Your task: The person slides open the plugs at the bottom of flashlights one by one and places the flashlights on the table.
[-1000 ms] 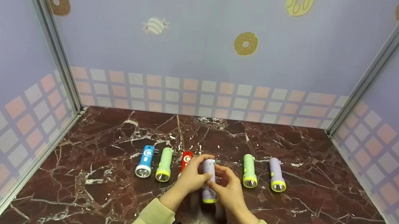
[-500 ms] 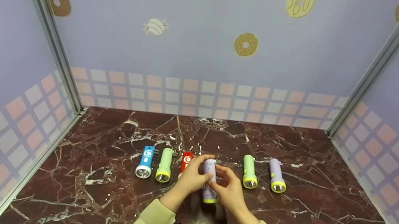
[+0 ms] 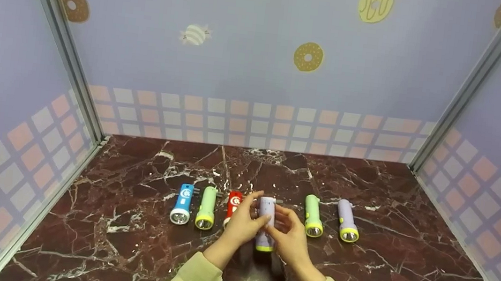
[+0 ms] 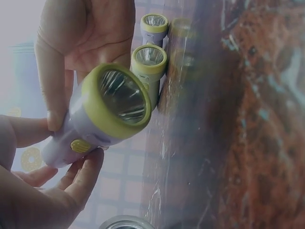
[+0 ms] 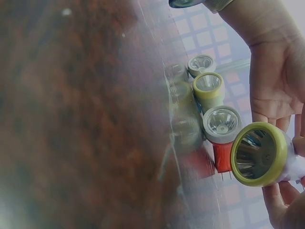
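A light purple flashlight [image 3: 267,210] with a yellow rim is held between both hands, its lens end toward the person. My left hand [image 3: 242,227] grips its left side, thumb on the body. From the right, my right hand [image 3: 291,240] holds it with thumb and fingers. In the left wrist view, a yellow switch shows on the held flashlight [image 4: 95,121], which looks raised off the table. A red flashlight [image 3: 235,199] lies just behind the left hand and is partly hidden by it.
On the dark red marble table [image 3: 125,249], a blue flashlight [image 3: 183,202] and a green flashlight [image 3: 207,205] lie to the left. Another green flashlight [image 3: 313,213] and a purple flashlight [image 3: 347,218] lie to the right. Patterned panels [image 3: 266,81] enclose the table's back and sides.
Both hands and the held flashlight have shifted slightly away from the person, and the flashlight stands a little straighter in the head view. The flashlights on the table keep their places.
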`<move>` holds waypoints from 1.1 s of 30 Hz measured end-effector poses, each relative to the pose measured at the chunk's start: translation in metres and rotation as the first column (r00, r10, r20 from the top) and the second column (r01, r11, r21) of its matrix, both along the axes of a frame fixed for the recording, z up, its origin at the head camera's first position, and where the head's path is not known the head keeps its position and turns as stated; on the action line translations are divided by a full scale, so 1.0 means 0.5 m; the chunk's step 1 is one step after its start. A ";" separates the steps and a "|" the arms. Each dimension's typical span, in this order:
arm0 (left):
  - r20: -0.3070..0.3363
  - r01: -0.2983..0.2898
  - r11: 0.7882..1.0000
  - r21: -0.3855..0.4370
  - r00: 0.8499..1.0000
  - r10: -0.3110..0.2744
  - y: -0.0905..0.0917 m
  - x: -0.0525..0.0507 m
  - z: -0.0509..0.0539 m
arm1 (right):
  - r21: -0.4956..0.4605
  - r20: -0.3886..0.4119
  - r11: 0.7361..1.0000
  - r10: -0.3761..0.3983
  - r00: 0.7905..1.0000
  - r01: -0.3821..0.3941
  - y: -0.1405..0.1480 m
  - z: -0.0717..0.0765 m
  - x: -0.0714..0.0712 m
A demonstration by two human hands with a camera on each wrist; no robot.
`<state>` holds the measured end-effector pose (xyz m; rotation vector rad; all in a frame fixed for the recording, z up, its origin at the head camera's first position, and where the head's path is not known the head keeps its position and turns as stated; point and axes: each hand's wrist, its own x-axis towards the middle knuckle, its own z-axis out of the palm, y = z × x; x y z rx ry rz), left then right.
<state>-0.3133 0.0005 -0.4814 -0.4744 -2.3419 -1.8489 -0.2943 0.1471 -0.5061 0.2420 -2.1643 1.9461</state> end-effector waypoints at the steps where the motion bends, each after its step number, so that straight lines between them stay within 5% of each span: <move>1: -0.003 -0.002 1.000 -0.003 1.000 0.002 0.001 0.000 -0.001 | -0.006 0.000 1.000 -0.004 1.000 0.004 0.001 0.000 0.000; 33: -0.004 0.008 0.998 0.061 1.000 -0.007 -0.002 -0.007 -0.001 | -0.038 -0.016 0.999 0.009 1.000 -0.009 0.002 0.004 -0.001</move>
